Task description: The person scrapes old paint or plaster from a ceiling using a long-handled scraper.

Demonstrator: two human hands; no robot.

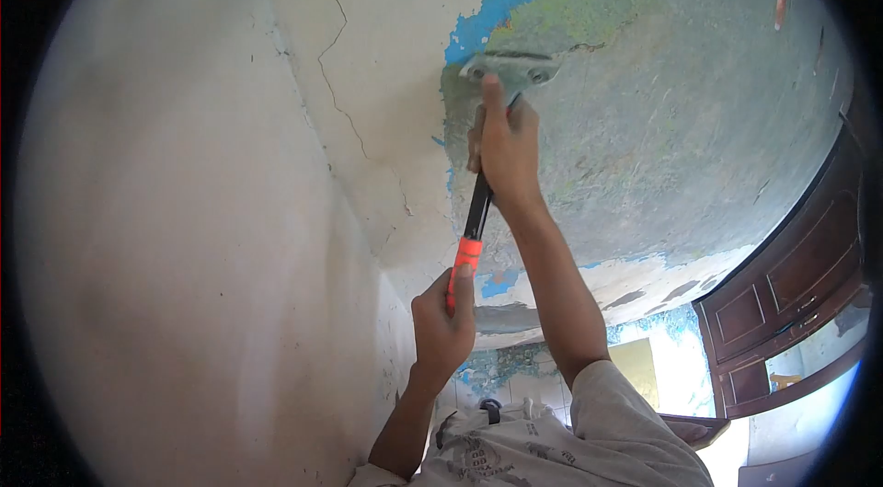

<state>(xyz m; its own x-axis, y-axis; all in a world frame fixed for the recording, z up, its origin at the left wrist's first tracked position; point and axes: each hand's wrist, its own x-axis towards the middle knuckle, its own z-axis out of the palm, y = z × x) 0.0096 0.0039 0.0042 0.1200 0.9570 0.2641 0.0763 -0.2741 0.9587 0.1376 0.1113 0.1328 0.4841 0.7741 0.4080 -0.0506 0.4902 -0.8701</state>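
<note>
A long-handled scraper (476,211) with a wide metal head lies against the wall (625,137), its blade at the lower edge of a blue and green patch of old paint (552,13). Near the blade, my right hand (509,151) is wrapped round the upper shaft, the thumb stretched toward the metal head. Lower down, my left hand (445,317) grips the orange end of the handle. Cream paint (395,45) borders the bare grey plaster to the left of the blade.
A cracked, pale wall surface (202,211) fills the left side. Dark wooden cabinets (782,294) stand at the lower right. Paint flakes and tiles (529,386) show on the floor below, beside my shirt (552,450).
</note>
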